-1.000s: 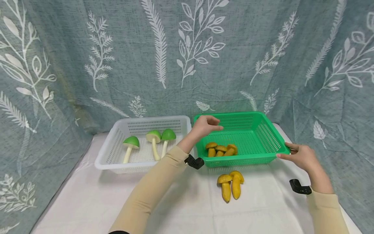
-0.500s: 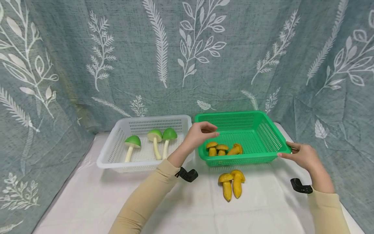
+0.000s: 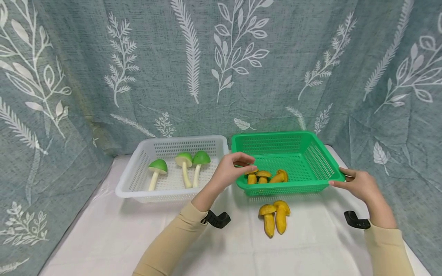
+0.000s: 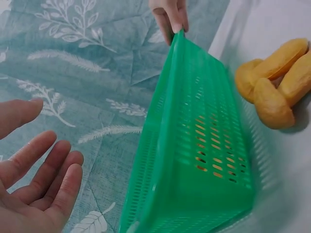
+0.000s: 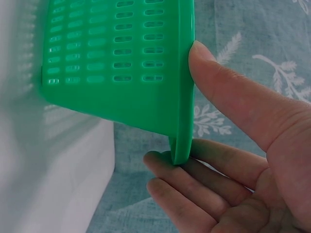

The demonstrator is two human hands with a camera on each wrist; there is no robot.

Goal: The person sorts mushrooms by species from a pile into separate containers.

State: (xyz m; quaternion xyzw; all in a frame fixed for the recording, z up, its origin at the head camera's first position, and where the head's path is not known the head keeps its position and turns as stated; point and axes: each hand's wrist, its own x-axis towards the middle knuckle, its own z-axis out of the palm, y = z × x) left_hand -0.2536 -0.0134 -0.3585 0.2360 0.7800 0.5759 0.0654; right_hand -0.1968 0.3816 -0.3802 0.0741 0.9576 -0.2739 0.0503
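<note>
My left hand (image 3: 232,168) hovers over the left end of the green basket (image 3: 290,187), fingers loosely bent and holding nothing; the left wrist view shows the thumb apart from the fingers. My right hand (image 3: 357,185) grips the basket's front right corner, thumb on the rim (image 5: 186,97) and fingers round the side. Inside the basket lie three yellow toy mushrooms (image 3: 263,176) along the front wall, the leftmost partly hidden by my left hand. On the cloth before the basket, two more yellow mushrooms (image 3: 282,218) lie side by side, touching.
A white basket (image 3: 128,184) stands left of the green one, holding three green-capped toy mushrooms (image 3: 158,167) with pale stems. Behind both baskets hangs a grey-green curtain (image 3: 159,76) with white leaf prints. White cloth (image 3: 235,245) covers the table.
My left hand has drawn back left and nearer me over the green basket. The rightmost mushroom inside it has rolled, its cap now pointing right. My right hand stays on the corner.
</note>
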